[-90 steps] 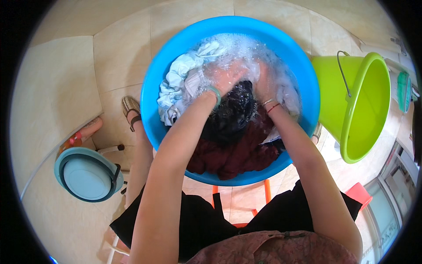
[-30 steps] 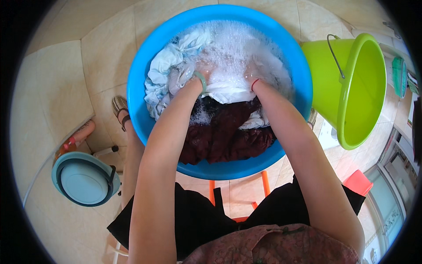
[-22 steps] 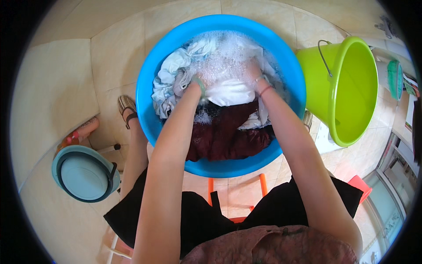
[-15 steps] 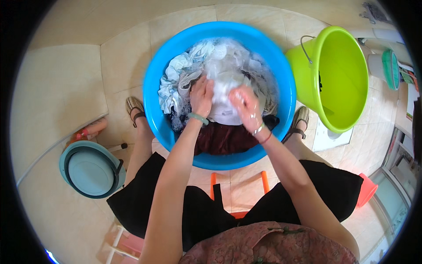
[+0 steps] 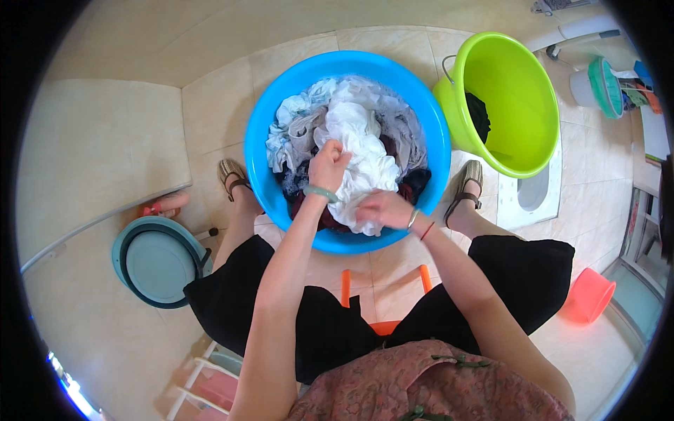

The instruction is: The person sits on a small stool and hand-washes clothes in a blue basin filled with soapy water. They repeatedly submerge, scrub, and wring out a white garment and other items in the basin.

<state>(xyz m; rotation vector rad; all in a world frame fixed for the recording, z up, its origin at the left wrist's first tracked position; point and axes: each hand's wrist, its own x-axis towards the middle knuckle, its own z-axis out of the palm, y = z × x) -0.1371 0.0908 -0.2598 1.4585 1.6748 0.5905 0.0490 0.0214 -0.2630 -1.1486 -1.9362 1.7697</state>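
A large blue basin (image 5: 256, 140) stands on the floor between my feet, filled with wet laundry and suds. Bunched white cloth (image 5: 361, 168) lies in its middle, reaching to the near rim. My left hand (image 5: 329, 168), with a green bangle at the wrist, is closed on the cloth's left edge, fingers curled. My right hand (image 5: 382, 209) grips the same cloth at its near right end, its fingertips partly lost in the folds. Pale blue fabric (image 5: 291, 112) sits along the basin's left side. Dark cloth (image 5: 415, 184) shows at the right.
A lime green bucket (image 5: 523, 91) with dark cloth inside stands at the basin's right, beside a white floor-level toilet (image 5: 533, 193). A grey-blue folding basin (image 5: 160, 266) is at left, a pink bucket (image 5: 592, 295) at lower right. Beneath me is an orange stool (image 5: 385, 327).
The white cloth is now bunched lengthwise and drawn toward me over the dark red cloth. My right hand has moved down toward the near rim. The view has shifted a little.
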